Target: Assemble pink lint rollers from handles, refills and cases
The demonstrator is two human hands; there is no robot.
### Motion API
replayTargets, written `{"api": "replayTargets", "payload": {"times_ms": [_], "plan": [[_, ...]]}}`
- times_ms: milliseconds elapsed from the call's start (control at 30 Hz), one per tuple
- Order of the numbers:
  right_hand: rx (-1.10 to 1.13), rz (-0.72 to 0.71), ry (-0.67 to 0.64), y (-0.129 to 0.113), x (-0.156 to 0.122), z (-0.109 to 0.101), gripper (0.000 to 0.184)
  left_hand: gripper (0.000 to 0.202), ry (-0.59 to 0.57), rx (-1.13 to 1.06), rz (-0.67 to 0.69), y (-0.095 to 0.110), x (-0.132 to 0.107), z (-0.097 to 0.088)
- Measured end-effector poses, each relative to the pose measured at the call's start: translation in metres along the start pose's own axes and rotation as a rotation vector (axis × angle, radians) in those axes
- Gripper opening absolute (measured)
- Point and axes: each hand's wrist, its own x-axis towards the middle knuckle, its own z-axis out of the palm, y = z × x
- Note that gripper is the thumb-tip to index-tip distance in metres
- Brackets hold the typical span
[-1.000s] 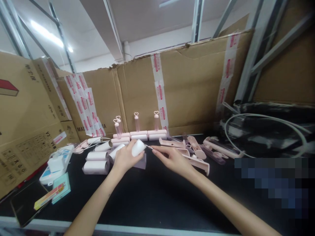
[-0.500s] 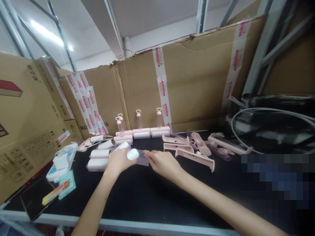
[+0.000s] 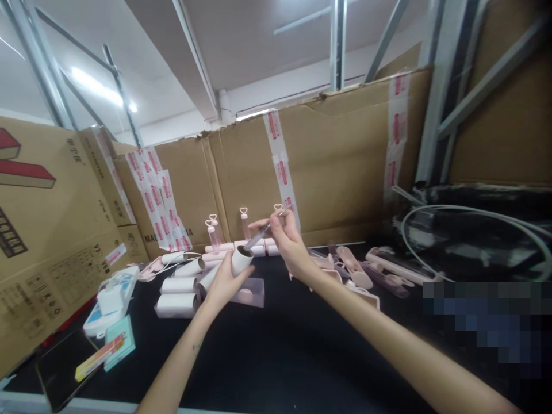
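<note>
My left hand (image 3: 223, 283) is wrapped round a white paper roll (image 3: 241, 264), its dark cardboard core facing up and to the right. Between the fingers of my right hand (image 3: 290, 241) is a slim translucent stick (image 3: 259, 236), tilted, with its lower end at the mouth of the core. How far it reaches inside cannot be made out. Under and beside the left hand lies a clear plastic case (image 3: 257, 293). To the left lie several more white rolls (image 3: 176, 305), the front ones in clear cases.
Pink holders with heart-topped clear tubes (image 3: 244, 227) stand along the cardboard wall (image 3: 345, 161). Loose pink handle pieces (image 3: 354, 268) lie at right, near a white cable (image 3: 405, 221). At left are a power strip (image 3: 125, 293), a phone (image 3: 60, 368) and a yellow-orange cutter (image 3: 99, 356).
My right hand has risen from the clear case and now holds the translucent stick at the roll. My left hand has tilted the roll so its core shows. The camera view has shifted.
</note>
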Motion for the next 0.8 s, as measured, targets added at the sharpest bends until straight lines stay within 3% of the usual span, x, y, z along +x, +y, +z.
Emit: {"api": "replayTargets", "payload": {"times_ms": [133, 267, 333, 400, 533, 667, 800], "plan": [[-0.150, 0.040, -0.143, 0.013, -0.004, 0.002, 0.029, 0.043, 0.070, -0.265, -0.004, -0.001, 0.003, 0.013], [-0.462, 0.103, -0.474, 0.043, -0.032, -0.003, 0.057, 0.048, 0.223, -0.550, 0.012, 0.001, 0.004, 0.017], [-0.562, 0.075, -0.590, 0.055, -0.044, -0.003, 0.047, 0.050, 0.296, -0.649, 0.050, 0.003, 0.003, 0.014], [-0.622, 0.050, -0.600, 0.062, -0.050, -0.002, 0.031, 0.052, 0.403, -0.698, 0.125, 0.003, 0.001, 0.006], [-0.753, -0.003, -0.499, 0.057, -0.042, -0.008, 0.029, 0.060, 0.495, -0.500, 0.186, 0.002, -0.003, -0.014], [-0.999, -0.075, -0.455, 0.041, -0.025, -0.031, 0.022, 0.050, 0.335, -0.132, 0.178, 0.001, -0.003, -0.021], [-1.240, -0.071, -0.469, 0.029, -0.012, -0.062, 0.016, 0.047, -0.091, 0.417, 0.346, -0.005, 0.001, -0.016]]}}
